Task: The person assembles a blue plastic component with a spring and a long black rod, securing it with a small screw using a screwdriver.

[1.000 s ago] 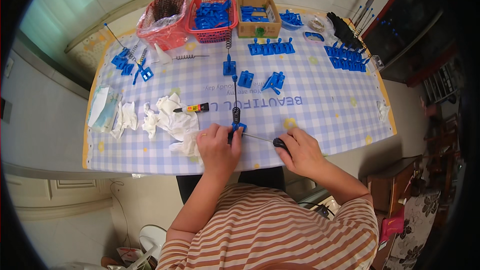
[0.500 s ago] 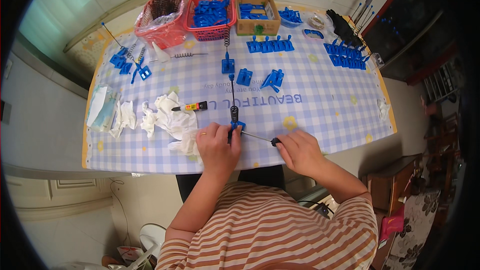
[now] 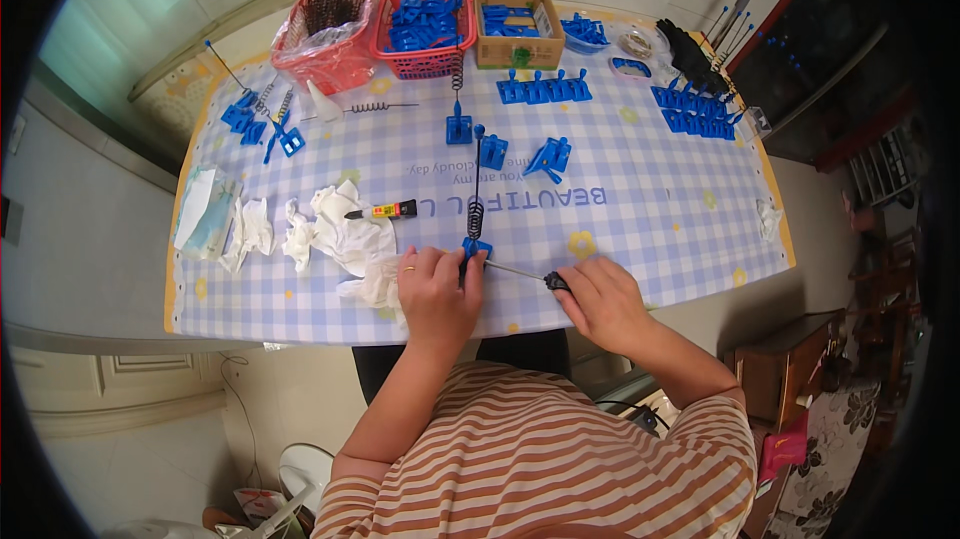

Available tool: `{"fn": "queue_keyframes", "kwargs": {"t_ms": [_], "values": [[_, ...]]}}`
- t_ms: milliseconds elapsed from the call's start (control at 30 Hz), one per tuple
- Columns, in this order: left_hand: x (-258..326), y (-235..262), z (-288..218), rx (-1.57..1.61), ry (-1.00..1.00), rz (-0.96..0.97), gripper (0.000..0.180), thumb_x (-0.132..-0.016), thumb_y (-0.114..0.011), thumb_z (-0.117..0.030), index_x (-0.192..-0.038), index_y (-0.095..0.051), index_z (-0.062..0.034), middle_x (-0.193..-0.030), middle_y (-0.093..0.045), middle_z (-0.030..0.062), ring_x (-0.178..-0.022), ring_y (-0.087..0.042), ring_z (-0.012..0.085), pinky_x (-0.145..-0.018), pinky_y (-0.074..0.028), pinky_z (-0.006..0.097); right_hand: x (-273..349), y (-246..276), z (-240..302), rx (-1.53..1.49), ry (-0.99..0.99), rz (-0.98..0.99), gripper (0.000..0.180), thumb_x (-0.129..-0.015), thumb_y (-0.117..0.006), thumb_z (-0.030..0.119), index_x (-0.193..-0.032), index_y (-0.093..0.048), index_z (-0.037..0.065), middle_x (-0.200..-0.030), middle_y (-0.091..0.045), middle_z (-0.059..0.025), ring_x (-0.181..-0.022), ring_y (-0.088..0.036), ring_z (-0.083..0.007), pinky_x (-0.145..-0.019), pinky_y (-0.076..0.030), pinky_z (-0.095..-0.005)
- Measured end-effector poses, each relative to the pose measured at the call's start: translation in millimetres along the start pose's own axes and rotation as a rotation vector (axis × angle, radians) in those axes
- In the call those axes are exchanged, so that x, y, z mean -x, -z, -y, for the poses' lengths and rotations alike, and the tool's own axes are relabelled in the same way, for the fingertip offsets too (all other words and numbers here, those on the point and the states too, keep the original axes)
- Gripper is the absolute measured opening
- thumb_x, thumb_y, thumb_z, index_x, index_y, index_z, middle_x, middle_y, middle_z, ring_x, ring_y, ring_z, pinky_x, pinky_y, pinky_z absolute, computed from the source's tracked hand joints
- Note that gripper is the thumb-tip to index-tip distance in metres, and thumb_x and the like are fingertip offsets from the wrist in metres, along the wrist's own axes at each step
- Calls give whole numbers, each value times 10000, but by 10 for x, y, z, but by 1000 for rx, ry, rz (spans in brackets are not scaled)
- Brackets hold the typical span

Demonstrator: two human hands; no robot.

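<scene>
Near the table's front edge, my left hand (image 3: pixel 436 289) is closed on a blue plastic base (image 3: pixel 479 247). A black spring rod (image 3: pixel 475 221) rises from it, with a small blue tip at its far end. My right hand (image 3: pixel 604 299) grips the black handle of a screwdriver (image 3: pixel 518 271). Its thin metal shaft points left and meets the blue base beside my left thumb. My fingers hide the exact contact. Beyond lie a loose blue base (image 3: pixel 493 151), blue clip parts (image 3: pixel 549 159) and another blue base with a spring rod (image 3: pixel 459 129).
Crumpled white tissues (image 3: pixel 350 234) and a glue tube (image 3: pixel 388 210) lie left of my hands. Along the back stand a red bin of black rods (image 3: pixel 318 67), a red basket (image 3: pixel 425 64) and a cardboard box (image 3: pixel 518 53). Rows of blue bases (image 3: pixel 697 121) stand right.
The spring rod's blue tip has swung slightly right and away from me as the base tilts. Both hands keep their grip, and the screwdriver stays against the base.
</scene>
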State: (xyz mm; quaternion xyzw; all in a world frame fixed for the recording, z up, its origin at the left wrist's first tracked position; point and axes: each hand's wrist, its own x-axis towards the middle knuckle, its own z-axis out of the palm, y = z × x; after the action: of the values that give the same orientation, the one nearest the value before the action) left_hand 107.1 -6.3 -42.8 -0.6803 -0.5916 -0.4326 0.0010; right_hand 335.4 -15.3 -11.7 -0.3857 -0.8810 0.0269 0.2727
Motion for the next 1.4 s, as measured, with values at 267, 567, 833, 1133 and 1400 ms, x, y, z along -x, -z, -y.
{"fn": "queue_keyframes", "kwargs": {"t_ms": [267, 567, 833, 1133, 1400], "values": [[-7, 18, 1, -22, -14, 5, 161, -782, -750, -179, -797, -652, -53, -745, -589, 70, -700, -577, 295, -904, -456, 506, -3, -45, -2, -2, 11, 2, 290, -763, -714, 86, -1009, -598, -16, -850, -549, -116, -707, -542, -278, -616, -458, -359], [3, 38, -4, -26, -17, 14, 125, -788, -722, -149, -833, -652, -56, -775, -602, 66, -701, -583, 290, -916, -447, 514, 17, 14, -54, -81, -3, 34, 357, -733, -714, 59, -1061, -588, -8, -947, -553, -143, -805, -571, -305, -689, -485, -389], [2, 39, -8, -50, -27, 21, 125, -793, -717, -153, -839, -650, -58, -783, -603, 65, -719, -586, 289, -918, -442, 515, -16, -12, -91, 34, 72, -6, 336, -745, -717, 72, -1046, -615, -37, -883, -565, -123, -771, -549, -278, -684, -473, -362], [9, 26, 7, -51, -18, 19, 127, -785, -721, -157, -836, -651, -64, -786, -605, 64, -728, -589, 286, -927, -436, 520, -44, 24, -33, -38, 6, 58, 338, -771, -696, 65, -1077, -585, -26, -907, -553, -140, -823, -565, -300, -709, -486, -367], [1, 38, -12, -42, -12, 13, 125, -778, -720, -151, -830, -647, -64, -778, -599, 63, -730, -590, 285, -931, -432, 524, -27, 13, -94, -89, 34, 12, 373, -745, -728, 50, -1082, -587, -21, -936, -579, -161, -791, -596, -331, -659, -510, -386]]}}
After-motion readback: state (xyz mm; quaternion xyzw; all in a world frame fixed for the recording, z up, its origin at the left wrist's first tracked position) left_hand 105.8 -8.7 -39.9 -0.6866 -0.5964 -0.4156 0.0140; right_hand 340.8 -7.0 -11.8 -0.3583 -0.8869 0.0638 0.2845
